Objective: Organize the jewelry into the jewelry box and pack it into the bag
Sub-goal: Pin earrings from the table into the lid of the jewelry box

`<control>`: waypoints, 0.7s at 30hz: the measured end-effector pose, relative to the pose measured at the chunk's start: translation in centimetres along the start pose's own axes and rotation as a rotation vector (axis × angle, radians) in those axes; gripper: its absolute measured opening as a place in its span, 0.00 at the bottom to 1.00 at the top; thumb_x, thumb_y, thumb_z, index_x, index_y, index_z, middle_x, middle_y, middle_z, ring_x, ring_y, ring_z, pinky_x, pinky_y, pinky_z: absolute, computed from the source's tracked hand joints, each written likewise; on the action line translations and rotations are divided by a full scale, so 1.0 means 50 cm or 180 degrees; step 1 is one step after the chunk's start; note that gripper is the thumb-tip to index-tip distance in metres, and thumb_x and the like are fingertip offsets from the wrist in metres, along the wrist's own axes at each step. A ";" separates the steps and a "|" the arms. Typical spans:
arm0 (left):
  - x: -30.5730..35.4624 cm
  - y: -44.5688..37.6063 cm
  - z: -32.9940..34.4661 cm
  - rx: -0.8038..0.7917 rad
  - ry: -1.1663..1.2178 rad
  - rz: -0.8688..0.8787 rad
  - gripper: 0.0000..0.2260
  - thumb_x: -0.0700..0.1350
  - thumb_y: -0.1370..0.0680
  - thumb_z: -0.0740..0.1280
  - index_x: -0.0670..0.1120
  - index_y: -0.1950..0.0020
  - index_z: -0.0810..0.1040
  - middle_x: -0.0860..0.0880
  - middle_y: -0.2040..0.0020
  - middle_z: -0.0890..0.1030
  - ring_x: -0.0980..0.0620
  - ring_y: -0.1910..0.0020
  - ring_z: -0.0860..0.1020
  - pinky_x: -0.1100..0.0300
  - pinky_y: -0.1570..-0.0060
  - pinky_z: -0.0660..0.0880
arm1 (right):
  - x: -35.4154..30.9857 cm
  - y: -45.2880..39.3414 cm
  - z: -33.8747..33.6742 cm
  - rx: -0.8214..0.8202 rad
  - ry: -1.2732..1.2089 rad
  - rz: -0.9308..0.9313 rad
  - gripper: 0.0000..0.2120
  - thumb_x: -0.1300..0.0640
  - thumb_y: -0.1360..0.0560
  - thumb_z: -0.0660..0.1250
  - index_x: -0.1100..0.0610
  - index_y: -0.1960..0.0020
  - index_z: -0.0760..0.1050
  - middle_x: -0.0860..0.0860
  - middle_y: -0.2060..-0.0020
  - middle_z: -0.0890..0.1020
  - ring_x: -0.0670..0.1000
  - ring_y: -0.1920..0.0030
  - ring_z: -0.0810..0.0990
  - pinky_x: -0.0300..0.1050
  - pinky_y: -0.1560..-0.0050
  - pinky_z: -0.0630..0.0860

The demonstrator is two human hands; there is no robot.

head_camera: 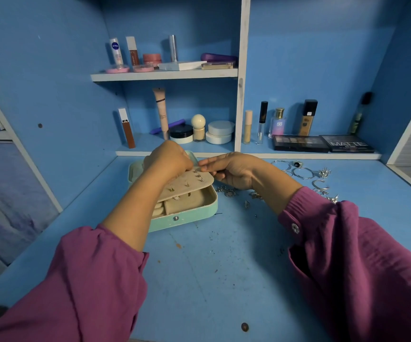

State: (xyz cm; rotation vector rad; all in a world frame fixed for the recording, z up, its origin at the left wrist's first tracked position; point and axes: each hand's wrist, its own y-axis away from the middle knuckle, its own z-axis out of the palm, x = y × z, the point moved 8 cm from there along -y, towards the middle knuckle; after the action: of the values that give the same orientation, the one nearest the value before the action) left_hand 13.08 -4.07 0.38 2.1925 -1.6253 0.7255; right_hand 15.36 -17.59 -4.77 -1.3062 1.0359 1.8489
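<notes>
Earring mounting at the open jewelry box (189,213) on the counter (224,267).
Left hand (168,159) curled over the insert panel (187,185); right hand (234,170) pinches its edge. Risk: a tilted panel could shed mounted studs.

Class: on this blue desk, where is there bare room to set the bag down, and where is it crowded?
Bare: the desk in front of the jewelry box, between the two sleeves, and left of the box. Crowded: right of the box, where loose jewelry lies scattered, and the lower shelf, lined with cosmetics.
</notes>
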 end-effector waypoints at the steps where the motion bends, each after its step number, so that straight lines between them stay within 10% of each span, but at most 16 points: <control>1: 0.001 -0.001 0.001 -0.0024 -0.0036 0.0012 0.07 0.42 0.30 0.71 0.45 0.53 0.82 0.45 0.55 0.82 0.45 0.50 0.79 0.49 0.44 0.76 | 0.000 0.001 0.000 0.0004 0.0006 0.0000 0.07 0.74 0.28 0.65 0.65 0.57 0.78 0.56 0.59 0.79 0.45 0.67 0.70 0.30 0.76 0.68; 21: 0.034 0.007 -0.005 0.0079 -0.0905 0.0591 0.07 0.42 0.23 0.64 0.48 0.51 0.82 0.47 0.51 0.81 0.45 0.46 0.76 0.52 0.42 0.67 | -0.003 -0.002 0.001 -0.0031 0.0026 -0.0093 0.07 0.75 0.29 0.67 0.65 0.58 0.79 0.55 0.65 0.82 0.47 0.64 0.71 0.31 0.76 0.68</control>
State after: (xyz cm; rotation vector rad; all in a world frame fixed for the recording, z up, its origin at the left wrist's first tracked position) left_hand 13.06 -5.37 1.55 2.2665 -1.9890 0.4990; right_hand 15.49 -17.52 -4.63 -1.3288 1.0081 1.8306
